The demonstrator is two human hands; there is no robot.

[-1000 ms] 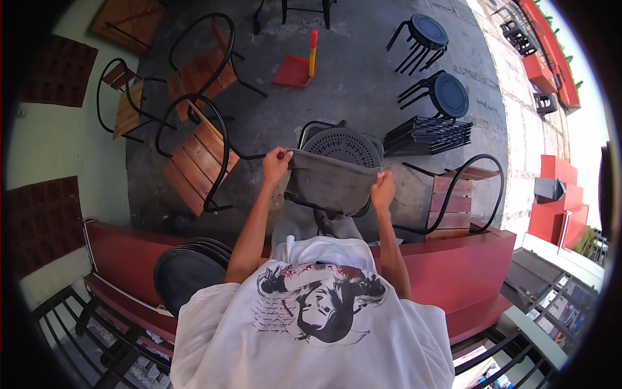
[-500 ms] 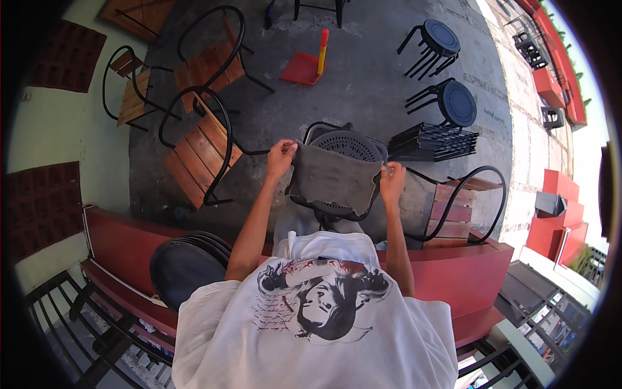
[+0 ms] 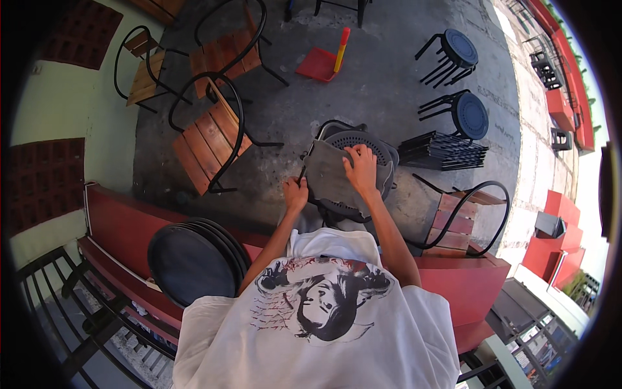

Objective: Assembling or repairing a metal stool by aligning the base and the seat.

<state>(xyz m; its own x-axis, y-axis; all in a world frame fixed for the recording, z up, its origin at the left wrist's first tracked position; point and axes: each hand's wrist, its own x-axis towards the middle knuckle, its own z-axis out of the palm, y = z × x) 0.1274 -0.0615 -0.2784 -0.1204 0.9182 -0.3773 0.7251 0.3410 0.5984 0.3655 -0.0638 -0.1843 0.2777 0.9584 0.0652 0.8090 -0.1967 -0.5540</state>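
Observation:
A worn grey cloth (image 3: 332, 179) lies over the round black perforated seat of a stool (image 3: 353, 139) right in front of me. The seat's far part shows beyond the cloth. My left hand (image 3: 295, 193) is closed at the cloth's left edge, its fingers curled there; whether it also grips the stool's rim cannot be made out. My right hand (image 3: 361, 170) rests on top of the cloth, fingers spread and bent, the tips near the cloth's far edge. Below the seat, the stool's lower parts are mostly hidden.
Wooden-slat chairs with black tube frames stand left (image 3: 210, 146) and right (image 3: 448, 223). Black stools (image 3: 470, 115) and a pile of folded black metal pieces (image 3: 444, 150) are at right. A red dustpan (image 3: 317, 65) lies ahead. Black round discs (image 3: 194, 266) lean by the red ledge (image 3: 463, 292).
My right hand has left the cloth's right corner and come in over the cloth. My left hand has dropped from the far left corner to the left edge. The view has shifted slightly.

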